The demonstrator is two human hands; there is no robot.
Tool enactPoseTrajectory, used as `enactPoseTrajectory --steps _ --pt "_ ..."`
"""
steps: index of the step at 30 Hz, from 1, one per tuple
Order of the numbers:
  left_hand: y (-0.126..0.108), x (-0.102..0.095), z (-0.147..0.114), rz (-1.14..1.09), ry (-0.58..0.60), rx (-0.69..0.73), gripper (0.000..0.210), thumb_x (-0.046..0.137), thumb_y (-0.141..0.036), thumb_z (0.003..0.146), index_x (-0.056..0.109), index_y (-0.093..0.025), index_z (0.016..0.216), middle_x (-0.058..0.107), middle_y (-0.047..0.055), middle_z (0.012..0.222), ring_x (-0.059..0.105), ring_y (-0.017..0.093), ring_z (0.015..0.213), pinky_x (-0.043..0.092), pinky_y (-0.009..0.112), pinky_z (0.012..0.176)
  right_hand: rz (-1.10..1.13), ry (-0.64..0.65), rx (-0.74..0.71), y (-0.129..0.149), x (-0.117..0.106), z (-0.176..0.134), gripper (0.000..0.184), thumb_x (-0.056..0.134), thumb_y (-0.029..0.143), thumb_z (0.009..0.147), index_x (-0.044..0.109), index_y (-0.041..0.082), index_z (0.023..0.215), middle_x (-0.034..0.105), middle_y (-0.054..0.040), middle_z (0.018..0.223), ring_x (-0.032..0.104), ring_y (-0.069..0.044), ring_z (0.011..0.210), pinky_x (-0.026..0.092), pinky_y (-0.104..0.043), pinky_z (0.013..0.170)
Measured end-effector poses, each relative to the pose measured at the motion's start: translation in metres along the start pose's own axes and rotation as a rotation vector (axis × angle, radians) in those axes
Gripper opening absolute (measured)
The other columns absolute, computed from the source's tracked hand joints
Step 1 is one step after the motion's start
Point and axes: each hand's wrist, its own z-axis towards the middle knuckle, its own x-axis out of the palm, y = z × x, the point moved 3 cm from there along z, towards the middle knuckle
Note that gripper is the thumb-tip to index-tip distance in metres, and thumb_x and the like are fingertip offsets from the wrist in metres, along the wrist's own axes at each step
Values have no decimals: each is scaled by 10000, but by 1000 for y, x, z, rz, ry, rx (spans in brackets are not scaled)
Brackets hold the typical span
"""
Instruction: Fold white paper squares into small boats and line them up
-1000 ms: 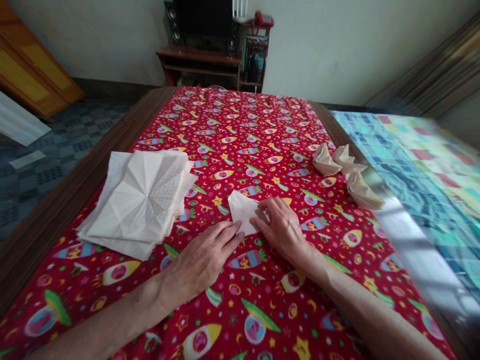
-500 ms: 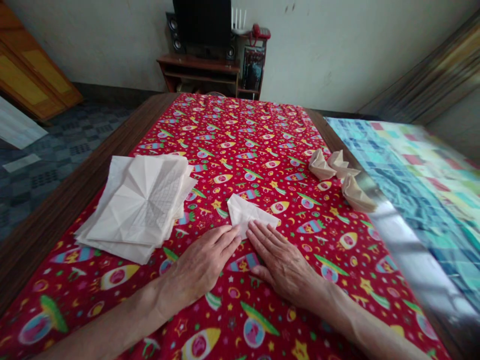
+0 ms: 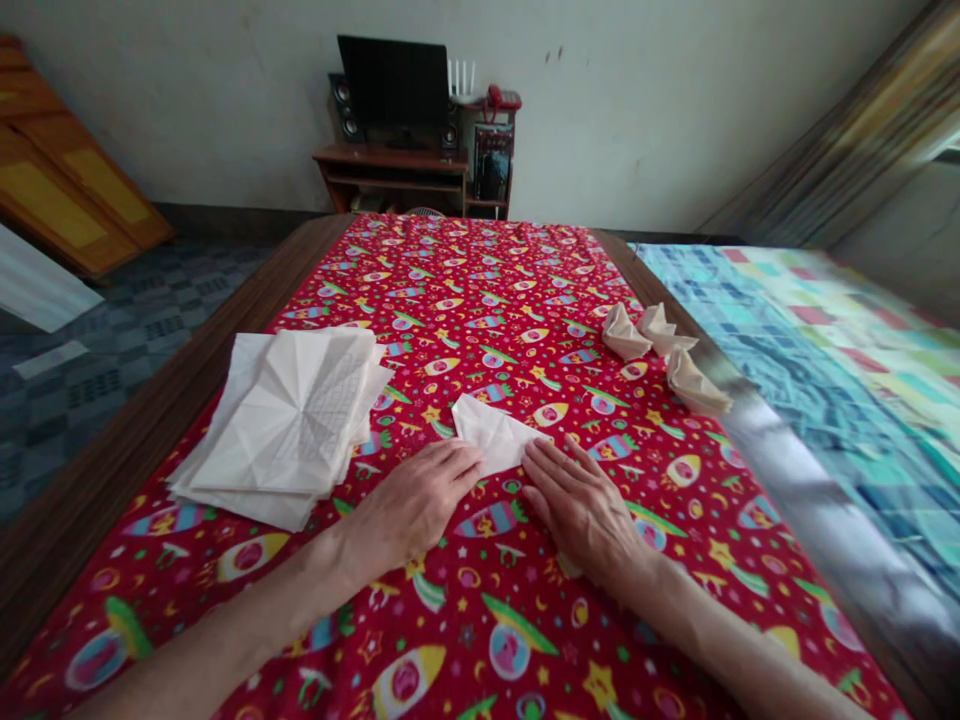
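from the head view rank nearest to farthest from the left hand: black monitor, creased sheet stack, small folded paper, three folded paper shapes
1. Small folded paper: touched by the left hand.
2. Creased sheet stack: to that hand's left.
3. Three folded paper shapes: right side of the red cloth.
4. Black monitor: far ahead, on the desk.

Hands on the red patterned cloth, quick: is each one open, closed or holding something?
Left hand: open, fingers resting on the left side of the folded white paper.
Right hand: open, fingertips on the paper's right end.
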Motion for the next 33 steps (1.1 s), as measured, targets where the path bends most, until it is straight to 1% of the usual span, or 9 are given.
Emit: enactPoseTrajectory --steps 4,10,12,15,18,21,24,26,33 --pt "7 10 12 -19 41 33 547 395 -22 804 423 -72 1348 429 130 1426 342 208 1349 317 369 1129 -48 -77 -28 5 4 7 275 451 224 938 664 108 1069 683 -129 1111 624 -249 1071 442 -433 1017" --pt "11 5 12 -34 131 96 560 444 -150 848 361 -97 1400 358 116 1481 238 217 1406 214 425 1169 -26 -124 6 1 0 8 211 477 207 930 657 156 1027 704 -82 1063 634 -216 1026 439 -387 957" --pt "11 6 8 -42 104 80 523 450 -183 877 381 -99 1388 361 120 1479 261 224 1397 234 427 1161 -1 -115 35 -6 -2 10 190 474 206 934 657 173 976 714 -61 1004 640 -200 973 445 -360 902" --pt "15 9 9 -87 -31 41 392 416 -203 937 483 -123 1315 489 109 1390 392 207 1326 326 395 1118 -36 -67 178 -20 -3 15 153 516 267 921 647 189 908 697 -52 887 629 -204 844 445 -346 771" --pt "28 10 22 -208 -154 29 280 429 -198 951 602 -154 1166 643 65 1177 547 163 1147 451 309 1001 -79 -21 348 -31 -2 21 261 590 413 864 620 194 1002 638 -76 899 580 -239 834 430 -363 726" --pt "47 11 38 -262 -128 19 264 562 -202 890 611 -178 1148 634 55 1148 548 179 1116 463 320 979 -7 27 391 -32 0 24 343 600 467 840 585 190 1042 582 -91 940 542 -243 870 434 -356 733" --pt "66 12 47 -207 -108 -46 560 696 -288 793 493 -177 1302 518 104 1303 446 245 1241 394 407 1053 75 29 379 -29 2 24 281 591 430 856 563 192 1002 556 -85 938 528 -229 869 438 -341 734" --pt "73 13 49 -184 -87 -73 638 724 -343 759 467 -192 1324 480 108 1320 424 258 1257 379 420 1061 112 9 373 -28 3 22 238 591 405 860 548 199 970 552 -78 934 523 -222 855 436 -332 717" --pt "67 2 55 -201 -3 -102 589 728 -325 748 498 -215 1278 511 50 1161 496 204 1122 422 357 997 213 -94 331 -34 15 17 202 605 336 847 510 218 980 559 -55 879 517 -211 805 420 -321 668"
